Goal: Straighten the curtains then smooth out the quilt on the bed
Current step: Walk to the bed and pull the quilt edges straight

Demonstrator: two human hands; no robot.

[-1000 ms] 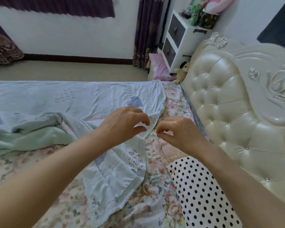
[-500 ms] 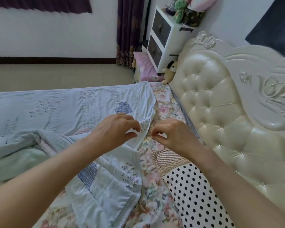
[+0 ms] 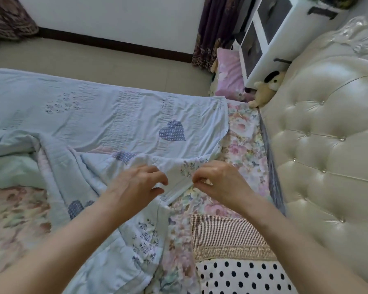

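My left hand (image 3: 136, 183) hovers unclenched over the blue quilt (image 3: 106, 122); my right hand (image 3: 219, 181) seems to pinch its folded edge beside the polka-dot pillow (image 3: 242, 276).

pale blue quilt (image 3: 98, 122) with heart patches lies rumpled across the bed, near edge folded; dark purple curtain (image 3: 212, 32) hangs beyond.

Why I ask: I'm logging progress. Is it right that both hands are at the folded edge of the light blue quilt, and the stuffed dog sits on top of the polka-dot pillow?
Not quite. The head view shows the stuffed dog on the floor between the white cabinet and the headboard, not on the polka-dot pillow. Left hand and right hand are at the quilt edge.
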